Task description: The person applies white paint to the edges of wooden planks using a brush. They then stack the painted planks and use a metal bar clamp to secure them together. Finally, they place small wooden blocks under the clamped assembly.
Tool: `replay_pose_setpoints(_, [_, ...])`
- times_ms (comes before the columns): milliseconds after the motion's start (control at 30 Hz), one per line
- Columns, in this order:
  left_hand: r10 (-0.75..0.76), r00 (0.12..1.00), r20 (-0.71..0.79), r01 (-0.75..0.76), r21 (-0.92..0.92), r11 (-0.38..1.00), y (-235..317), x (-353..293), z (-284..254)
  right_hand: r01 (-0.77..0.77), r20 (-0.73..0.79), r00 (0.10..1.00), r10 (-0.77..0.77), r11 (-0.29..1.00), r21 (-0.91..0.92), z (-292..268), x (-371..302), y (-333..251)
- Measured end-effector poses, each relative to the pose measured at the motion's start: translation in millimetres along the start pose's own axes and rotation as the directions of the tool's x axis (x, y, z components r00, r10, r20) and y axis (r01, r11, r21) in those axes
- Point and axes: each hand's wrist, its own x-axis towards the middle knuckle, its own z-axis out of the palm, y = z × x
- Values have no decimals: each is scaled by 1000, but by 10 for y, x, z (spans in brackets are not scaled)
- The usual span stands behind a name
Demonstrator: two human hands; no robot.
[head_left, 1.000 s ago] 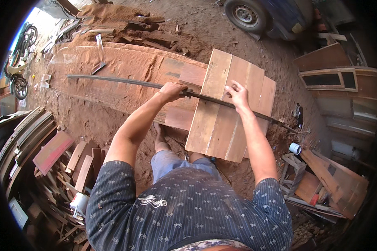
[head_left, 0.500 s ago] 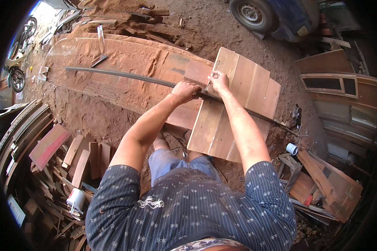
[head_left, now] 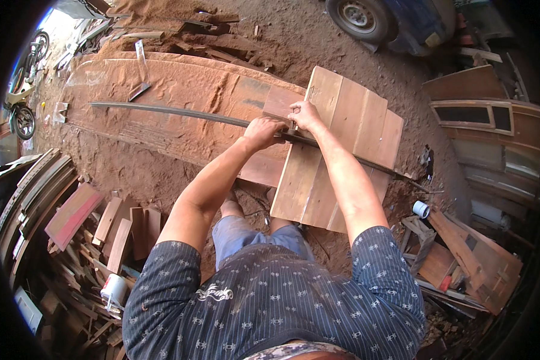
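Observation:
A long dark bar clamp (head_left: 168,109) lies across a panel of several joined boards (head_left: 366,117), running from the upper left to the lower right. My left hand (head_left: 264,133) is closed round the clamp near the panel's left edge, by the sliding jaw. Just right of it, my right hand (head_left: 306,115) pinches a thin pin-like rod, held upright over the clamp at the jaw. Fingers partly hide the rod and the jaw. The panel rests on reddish wooden blocks (head_left: 264,167).
A sawdust-covered sheet (head_left: 180,78) stretches out at the far left. Scrap boards (head_left: 120,246) and a white bucket (head_left: 114,288) lie at the near left. Wooden frames (head_left: 471,120) and a white cup (head_left: 420,209) are on the right. A vehicle wheel (head_left: 357,17) stands at the back.
My right hand has moved slightly left and down from the panel's edge to the clamp's jaw, bringing the thin rod with it. My left hand stays on the clamp.

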Motion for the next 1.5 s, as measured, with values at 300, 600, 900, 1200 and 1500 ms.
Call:
replay_pose_setpoints(300, [-69,995,73,72,-41,997,87,16,-80,-34,-82,996,20,983,-178,72,6,137])
replay_pose_setpoints(600, [-99,995,-16,91,-254,963,294,254,-71,275,-469,782,411,448,851,-458,-333,-80])
replay_pose_setpoints(900, [164,981,-103,-176,-112,978,1749,705,120,291,-590,438,678,514,807,-1876,-2599,1642])
replay_pose_setpoints(1200, [352,934,67,-357,81,931,3705,1936,1550,376,-138,179,974,62,924,-2163,-2729,4365])
replay_pose_setpoints(1500, [263,930,257,-262,-39,964,3746,2396,2051,463,-114,118,987,47,885,-1868,-2427,4493])
